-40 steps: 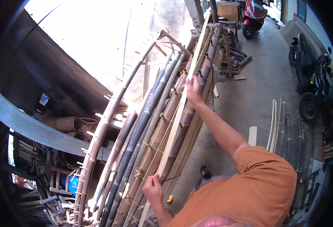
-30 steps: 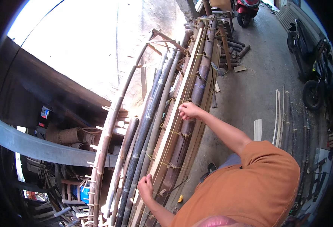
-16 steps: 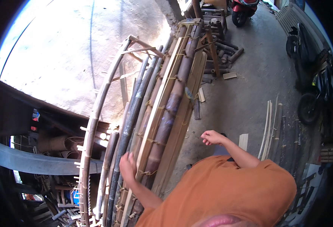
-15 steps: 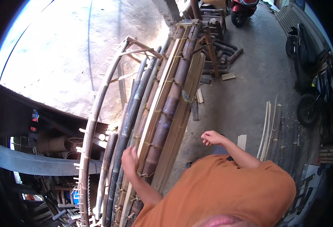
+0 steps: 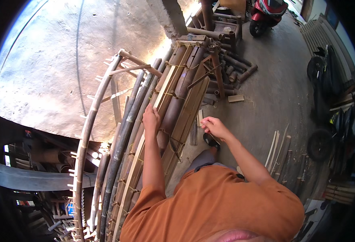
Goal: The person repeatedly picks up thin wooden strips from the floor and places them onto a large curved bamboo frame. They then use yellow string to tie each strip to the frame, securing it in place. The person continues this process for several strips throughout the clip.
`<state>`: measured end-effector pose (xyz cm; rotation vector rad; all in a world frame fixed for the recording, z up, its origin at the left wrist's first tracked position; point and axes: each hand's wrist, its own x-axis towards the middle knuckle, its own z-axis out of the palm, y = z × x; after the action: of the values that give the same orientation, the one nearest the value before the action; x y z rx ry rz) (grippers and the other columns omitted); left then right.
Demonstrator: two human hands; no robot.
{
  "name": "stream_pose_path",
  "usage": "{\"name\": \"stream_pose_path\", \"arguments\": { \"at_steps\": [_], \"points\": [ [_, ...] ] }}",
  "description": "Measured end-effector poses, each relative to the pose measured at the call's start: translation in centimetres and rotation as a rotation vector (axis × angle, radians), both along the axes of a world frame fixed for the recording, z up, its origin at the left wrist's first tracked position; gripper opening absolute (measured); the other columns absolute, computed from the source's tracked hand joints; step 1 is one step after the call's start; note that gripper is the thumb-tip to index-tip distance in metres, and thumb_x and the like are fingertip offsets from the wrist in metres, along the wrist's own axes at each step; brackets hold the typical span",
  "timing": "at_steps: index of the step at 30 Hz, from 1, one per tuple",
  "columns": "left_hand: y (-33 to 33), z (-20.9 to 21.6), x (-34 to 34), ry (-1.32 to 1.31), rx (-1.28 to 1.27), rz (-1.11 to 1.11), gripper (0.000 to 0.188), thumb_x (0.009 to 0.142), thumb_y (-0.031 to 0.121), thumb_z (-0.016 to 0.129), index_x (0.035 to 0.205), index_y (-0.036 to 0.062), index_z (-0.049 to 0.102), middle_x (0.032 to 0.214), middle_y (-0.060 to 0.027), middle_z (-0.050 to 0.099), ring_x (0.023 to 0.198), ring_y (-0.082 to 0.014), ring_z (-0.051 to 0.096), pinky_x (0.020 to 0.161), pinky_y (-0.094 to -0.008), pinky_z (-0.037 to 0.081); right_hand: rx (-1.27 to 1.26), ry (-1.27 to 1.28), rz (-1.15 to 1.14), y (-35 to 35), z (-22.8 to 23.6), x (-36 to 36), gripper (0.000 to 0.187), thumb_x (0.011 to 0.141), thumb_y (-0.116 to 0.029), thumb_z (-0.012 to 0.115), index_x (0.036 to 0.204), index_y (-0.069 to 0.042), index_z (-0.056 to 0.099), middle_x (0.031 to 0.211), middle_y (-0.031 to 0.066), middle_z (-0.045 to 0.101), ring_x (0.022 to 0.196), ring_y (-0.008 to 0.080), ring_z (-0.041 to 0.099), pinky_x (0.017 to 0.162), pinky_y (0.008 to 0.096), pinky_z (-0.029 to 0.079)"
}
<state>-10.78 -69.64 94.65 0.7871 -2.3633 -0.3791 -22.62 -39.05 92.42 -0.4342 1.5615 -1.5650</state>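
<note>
My left hand [image 5: 151, 119] is on a long pale bamboo strip [image 5: 165, 86], its fingers bent around it. That strip lies lengthwise on a row of brown bamboo poles [image 5: 173, 111], tied at intervals with yellowish cord. My right hand [image 5: 214, 127] hangs in the air right of the poles, with fingers curled together; whether anything small is in them is hidden. Between the hands are flat bamboo slats [image 5: 187, 115] along the right side of the bundle. A dark curved piece [image 5: 175, 147] lies across them, too small to name.
A curved bamboo rail with pegs [image 5: 89, 125] and dark poles [image 5: 123, 141] stand at the left. Cut bamboo tubes [image 5: 236, 64] lie beyond a wooden post [image 5: 217, 72]. Thin strips [image 5: 274, 151] lie on the floor at right. A red motor scooter [image 5: 264, 14] is parked far off.
My body and view have shifted forward along the poles. My left hand has moved farther up the bundle onto the pale strip. My right hand stays raised with curled fingers. A foot now shows.
</note>
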Motion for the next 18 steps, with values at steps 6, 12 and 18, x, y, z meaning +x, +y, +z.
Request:
{"name": "stream_pose_path", "arguments": {
  "at_steps": [6,12,18],
  "points": [
    [-0.1,2.1,-3.2,-0.177,0.367,0.002,0.026,0.093,0.021,0.059,0.099,-0.004,0.066,0.087,-0.0208,0.066,0.081,-0.0355,0.064,0.074,-0.0419,0.05,-0.107,-0.075,0.066,-9.3,2.9,-9.5,0.03,0.1,-0.029,0.054,0.118,-0.006,0.058,0.092,0.0039,0.063,0.07,0.0071,0.057,0.064,0.0237,0.05],
    [2.0,6.4,-4.7,-0.036,1.019,-0.024,0.025,0.097,0.023,0.06,0.091,-0.0003,0.065,0.07,-0.0006,0.06,0.062,-0.007,0.054,0.058,-0.0244,0.046,-0.218,-0.226,-0.076,-19.0,4.6,-16.1,0.027,0.099,-0.029,0.055,0.113,-0.006,0.059,0.086,0.0033,0.061,0.069,0.0062,0.057,0.063,0.0233,0.05],
    [-0.1,5.3,-7.4,0.015,0.866,0.044,0.026,0.096,0.024,0.061,0.097,-0.0016,0.067,0.07,-0.0016,0.06,0.063,-0.0075,0.052,0.058,-0.0256,0.043,-0.286,-0.011,0.395,-18.1,4.3,-15.8,0.018,0.098,-0.02,0.056,0.092,-0.004,0.061,0.072,-0.0002,0.059,0.061,0.0069,0.054,0.057,0.0235,0.046]
  ]
}}
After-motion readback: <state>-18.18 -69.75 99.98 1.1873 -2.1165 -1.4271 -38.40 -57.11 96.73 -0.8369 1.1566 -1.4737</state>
